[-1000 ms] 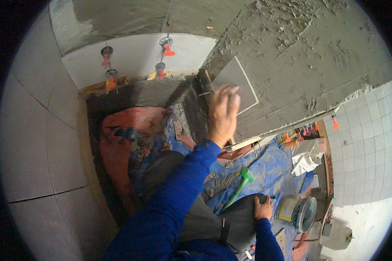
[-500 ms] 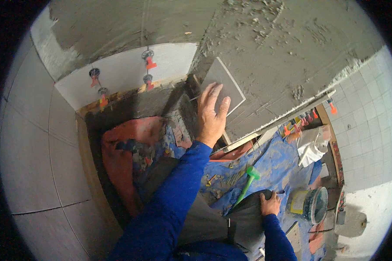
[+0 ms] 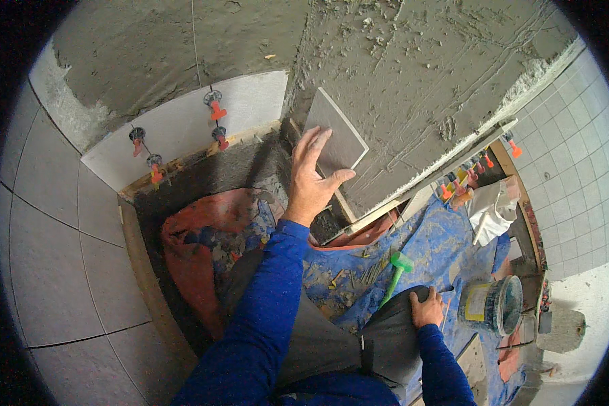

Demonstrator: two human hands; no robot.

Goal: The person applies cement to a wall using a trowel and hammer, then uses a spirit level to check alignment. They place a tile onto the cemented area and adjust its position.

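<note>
My left hand (image 3: 311, 179) reaches up to a small grey tile (image 3: 337, 139) at the low wall coated in mortar. Its fingers lie bent over the tile's near side, and the thumb stretches to the lower edge. The tile stands tilted with its pale edge showing; whether its back touches the mortar (image 3: 413, 101) I cannot tell. Lower right, my right hand (image 3: 427, 308) rests on my grey-trousered knee, fingers laid over it and holding nothing. Beside that knee lies a green-headed mallet (image 3: 400, 262) on a dusty blue sheet (image 3: 423, 237).
Red levelling clips (image 3: 214, 108) stick out of the pale tile strip (image 3: 250, 101) on the left. A wooden batten (image 3: 446, 166) runs along the mortar's lower edge. To the right are a white bag (image 3: 490, 210), a bucket (image 3: 490, 306) and more clips (image 3: 463, 176). Large tiles (image 3: 54, 271) cover the left wall.
The view has shifted a little. My left hand stays at the tile, with the thumb now spread lower toward its edge. My right hand remains on the knee.
</note>
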